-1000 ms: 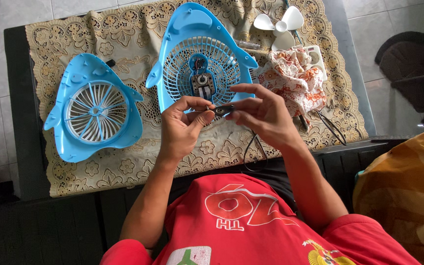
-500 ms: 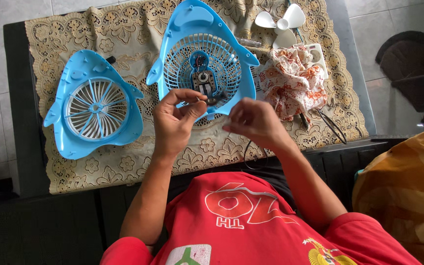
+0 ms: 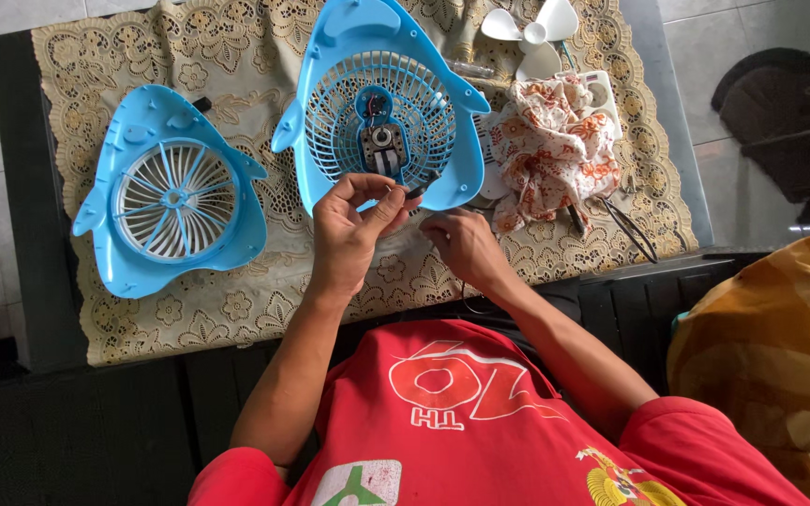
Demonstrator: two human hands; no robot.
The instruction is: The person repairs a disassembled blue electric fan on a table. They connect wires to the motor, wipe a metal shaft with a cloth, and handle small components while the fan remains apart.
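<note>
The left hand (image 3: 353, 225) pinches a tiny part, too small to identify, just below the blue fan housing (image 3: 382, 108) on the lace-covered tabletop (image 3: 236, 319), the right hand (image 3: 461, 245) loosely curled beside it; a slipped pinch could lose it in the lace

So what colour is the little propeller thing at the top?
White; the fan blade shows clearly in the head view.

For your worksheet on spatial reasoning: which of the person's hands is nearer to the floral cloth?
Right. The right hand lies just beside the floral cloth's lower edge; the left hand is farther off, under the fan's rear grille.
</note>
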